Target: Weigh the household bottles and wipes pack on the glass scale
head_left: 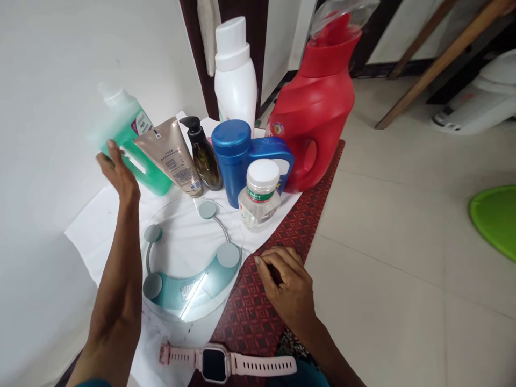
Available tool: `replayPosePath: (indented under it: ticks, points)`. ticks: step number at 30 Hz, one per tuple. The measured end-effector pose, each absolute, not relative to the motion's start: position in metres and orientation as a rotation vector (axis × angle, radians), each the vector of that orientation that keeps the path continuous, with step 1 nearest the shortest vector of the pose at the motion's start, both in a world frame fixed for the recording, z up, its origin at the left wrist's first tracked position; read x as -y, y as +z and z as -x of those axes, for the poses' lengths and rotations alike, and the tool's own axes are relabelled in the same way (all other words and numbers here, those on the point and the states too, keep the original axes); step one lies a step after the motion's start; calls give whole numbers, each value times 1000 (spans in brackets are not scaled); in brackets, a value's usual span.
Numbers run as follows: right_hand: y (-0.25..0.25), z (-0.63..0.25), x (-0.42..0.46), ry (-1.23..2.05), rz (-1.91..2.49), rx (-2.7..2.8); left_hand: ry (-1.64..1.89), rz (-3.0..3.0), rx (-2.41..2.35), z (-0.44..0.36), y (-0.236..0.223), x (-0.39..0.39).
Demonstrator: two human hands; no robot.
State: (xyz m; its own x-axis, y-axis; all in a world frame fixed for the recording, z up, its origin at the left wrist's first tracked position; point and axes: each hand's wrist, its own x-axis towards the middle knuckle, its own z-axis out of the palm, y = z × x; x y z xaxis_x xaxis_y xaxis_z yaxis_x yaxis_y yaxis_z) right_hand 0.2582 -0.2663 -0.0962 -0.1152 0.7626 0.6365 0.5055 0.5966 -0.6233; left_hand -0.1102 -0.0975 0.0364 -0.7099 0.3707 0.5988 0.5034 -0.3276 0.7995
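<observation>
My left hand (121, 174) is raised by a bottle of green liquid (151, 172), thumb and fingers apart in front of its left side; whether they touch it I cannot tell. The bottle's upper left is blurred. My right hand (288, 282) rests loosely curled on the red patterned mat (252, 312), with nothing visible in it. Between my arms lies a round glass scale (193, 290) with teal feet. Behind it stand a beige tube (173, 156), a dark pump bottle (205, 158), a blue bottle (234, 161) and a clear jar with a white lid (260, 199).
A white bottle (236, 80) and a large red jug (314, 107) stand at the back. A pink watch (215, 364) lies at the near edge. White cloth (105, 215) covers part of the surface. Tiled floor (387, 231) and a green object (497, 217) are to the right.
</observation>
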Motion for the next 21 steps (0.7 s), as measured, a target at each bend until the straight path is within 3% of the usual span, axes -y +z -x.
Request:
replayPosePath:
  ticks: [3, 10, 21]
  points:
    - [-95, -257, 266, 320, 1058, 1769, -2043, 1035, 1462, 74, 42, 142]
    - [-95, -257, 267, 325, 1090, 1769, -1473, 2253, 1368, -72, 35, 224]
    - [-97, -257, 269, 395, 1068, 1727, -1752, 2305, 1481, -120, 33, 175]
